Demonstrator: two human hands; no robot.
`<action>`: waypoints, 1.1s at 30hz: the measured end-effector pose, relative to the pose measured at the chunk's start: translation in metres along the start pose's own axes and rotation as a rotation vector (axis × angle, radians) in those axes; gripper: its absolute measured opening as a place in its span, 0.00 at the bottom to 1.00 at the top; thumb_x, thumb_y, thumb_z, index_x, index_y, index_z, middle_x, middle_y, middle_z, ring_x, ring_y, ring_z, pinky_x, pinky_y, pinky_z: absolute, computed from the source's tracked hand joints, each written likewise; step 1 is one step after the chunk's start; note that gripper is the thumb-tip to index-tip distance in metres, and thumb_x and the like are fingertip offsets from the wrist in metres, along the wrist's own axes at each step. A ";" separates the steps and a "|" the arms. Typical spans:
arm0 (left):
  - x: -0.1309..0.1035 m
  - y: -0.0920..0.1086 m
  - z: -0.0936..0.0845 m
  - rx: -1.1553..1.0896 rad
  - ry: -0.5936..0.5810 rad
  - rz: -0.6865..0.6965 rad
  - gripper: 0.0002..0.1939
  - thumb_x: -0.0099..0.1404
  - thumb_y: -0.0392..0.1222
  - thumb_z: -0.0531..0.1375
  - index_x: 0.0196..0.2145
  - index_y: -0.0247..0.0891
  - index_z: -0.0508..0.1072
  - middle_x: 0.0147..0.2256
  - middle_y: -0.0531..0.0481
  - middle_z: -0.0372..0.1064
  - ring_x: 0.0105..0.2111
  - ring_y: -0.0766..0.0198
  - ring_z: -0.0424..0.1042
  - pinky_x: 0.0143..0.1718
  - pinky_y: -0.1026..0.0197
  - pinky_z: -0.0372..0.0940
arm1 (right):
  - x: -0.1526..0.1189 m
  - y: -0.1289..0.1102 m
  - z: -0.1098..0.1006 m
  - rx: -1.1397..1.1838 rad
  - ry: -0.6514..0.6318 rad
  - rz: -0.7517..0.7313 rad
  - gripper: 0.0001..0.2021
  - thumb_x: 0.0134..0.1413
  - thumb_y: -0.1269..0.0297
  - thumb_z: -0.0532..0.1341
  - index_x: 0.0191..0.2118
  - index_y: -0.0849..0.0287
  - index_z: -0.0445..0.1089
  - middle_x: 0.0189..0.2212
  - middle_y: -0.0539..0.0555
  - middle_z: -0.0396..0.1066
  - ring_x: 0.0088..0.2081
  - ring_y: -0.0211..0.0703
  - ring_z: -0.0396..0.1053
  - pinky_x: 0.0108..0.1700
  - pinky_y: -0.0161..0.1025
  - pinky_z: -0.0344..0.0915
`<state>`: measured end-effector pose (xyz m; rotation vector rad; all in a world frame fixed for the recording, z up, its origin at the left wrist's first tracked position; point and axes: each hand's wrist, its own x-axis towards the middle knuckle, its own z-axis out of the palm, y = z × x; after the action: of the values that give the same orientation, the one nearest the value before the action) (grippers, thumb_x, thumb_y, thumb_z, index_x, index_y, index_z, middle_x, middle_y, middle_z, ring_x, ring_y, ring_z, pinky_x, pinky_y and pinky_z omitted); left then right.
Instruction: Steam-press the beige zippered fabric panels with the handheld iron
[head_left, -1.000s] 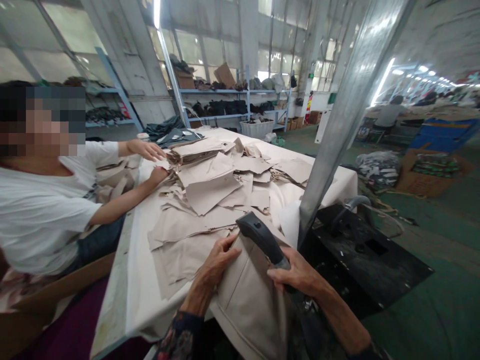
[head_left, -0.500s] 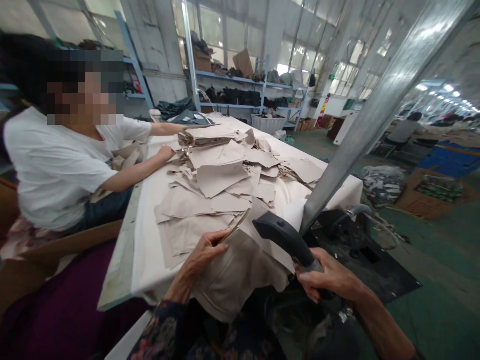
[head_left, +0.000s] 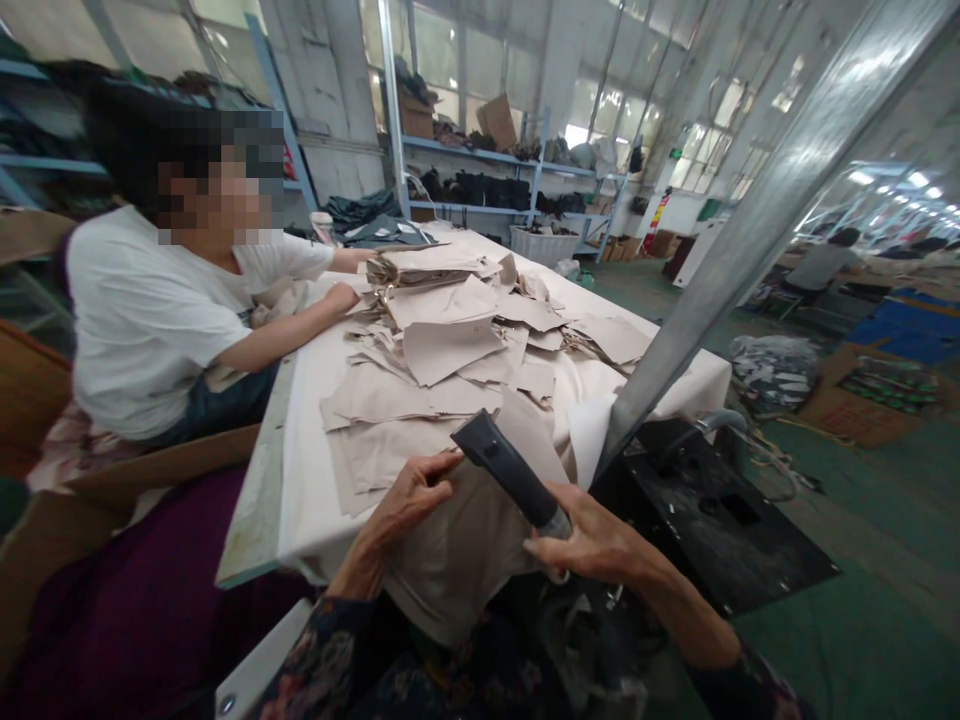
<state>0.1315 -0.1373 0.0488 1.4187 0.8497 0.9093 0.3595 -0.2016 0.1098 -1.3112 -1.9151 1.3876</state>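
Note:
My left hand (head_left: 414, 497) pinches the upper edge of a beige fabric piece (head_left: 457, 560) that hangs over the front of the table into my lap. In my right hand (head_left: 589, 530) is a black vacuum nozzle (head_left: 504, 465), gripped by its lower neck. The nozzle's wide head lies over the top edge of that fabric, close beside my left fingertips; whether it touches the cloth I cannot tell. Just beyond my hands, more beige fabric pieces (head_left: 405, 390) lie loosely layered, with a stack of cut pieces (head_left: 427, 265) behind them.
A cloth-covered table (head_left: 307, 490) spreads ahead. A slanted metal post (head_left: 712, 260) rises at its right, above a black machine box (head_left: 720, 510). At the left sits a co-worker (head_left: 157, 330), arms on the table. A carton holding purple cloth (head_left: 150, 590) stands at lower left.
My right hand has moved the nozzle left, across the fabric's top edge towards my left hand. My left hand keeps its hold. The view has turned slightly left.

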 end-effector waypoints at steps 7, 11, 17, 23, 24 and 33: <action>-0.006 -0.010 0.004 -0.063 0.017 -0.031 0.21 0.53 0.35 0.56 0.47 0.35 0.73 0.35 0.49 0.75 0.31 0.60 0.70 0.31 0.63 0.63 | 0.003 -0.011 0.001 0.061 0.010 -0.031 0.05 0.49 0.67 0.60 0.30 0.60 0.61 0.16 0.44 0.63 0.17 0.34 0.62 0.20 0.29 0.59; -0.010 -0.015 -0.005 -0.056 0.114 -0.075 0.22 0.52 0.34 0.56 0.47 0.35 0.73 0.35 0.50 0.75 0.33 0.60 0.71 0.31 0.65 0.63 | -0.010 -0.008 -0.009 0.085 0.032 -0.011 0.06 0.49 0.67 0.60 0.29 0.61 0.61 0.16 0.45 0.64 0.17 0.33 0.62 0.20 0.29 0.58; -0.012 -0.005 0.003 -0.012 0.066 0.024 0.22 0.51 0.33 0.56 0.45 0.35 0.75 0.37 0.50 0.75 0.37 0.58 0.71 0.38 0.62 0.63 | -0.016 0.000 0.000 0.091 -0.053 0.061 0.06 0.46 0.68 0.62 0.30 0.61 0.63 0.15 0.44 0.65 0.17 0.33 0.61 0.19 0.28 0.57; -0.016 0.013 -0.009 -0.192 0.384 -0.067 0.23 0.47 0.39 0.60 0.44 0.33 0.74 0.29 0.50 0.75 0.28 0.60 0.71 0.29 0.62 0.64 | -0.013 -0.006 -0.008 0.196 0.084 -0.061 0.05 0.50 0.66 0.60 0.29 0.61 0.62 0.15 0.45 0.63 0.17 0.33 0.61 0.21 0.30 0.58; -0.014 0.015 -0.016 -0.235 0.491 -0.050 0.24 0.45 0.39 0.61 0.43 0.33 0.74 0.28 0.50 0.75 0.27 0.61 0.71 0.29 0.63 0.64 | -0.014 -0.007 -0.011 0.213 0.112 -0.084 0.06 0.51 0.65 0.60 0.30 0.61 0.61 0.15 0.45 0.63 0.17 0.34 0.61 0.21 0.31 0.59; 0.008 -0.015 -0.090 0.205 0.867 -0.109 0.24 0.47 0.47 0.58 0.39 0.28 0.73 0.23 0.48 0.71 0.23 0.60 0.68 0.23 0.62 0.60 | -0.010 0.010 -0.006 0.119 0.123 -0.044 0.07 0.52 0.64 0.58 0.30 0.62 0.61 0.15 0.46 0.63 0.17 0.34 0.61 0.21 0.31 0.59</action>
<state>0.0542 -0.0903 0.0346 1.1054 1.6826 1.4065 0.3725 -0.2070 0.1050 -1.2600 -1.7429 1.3457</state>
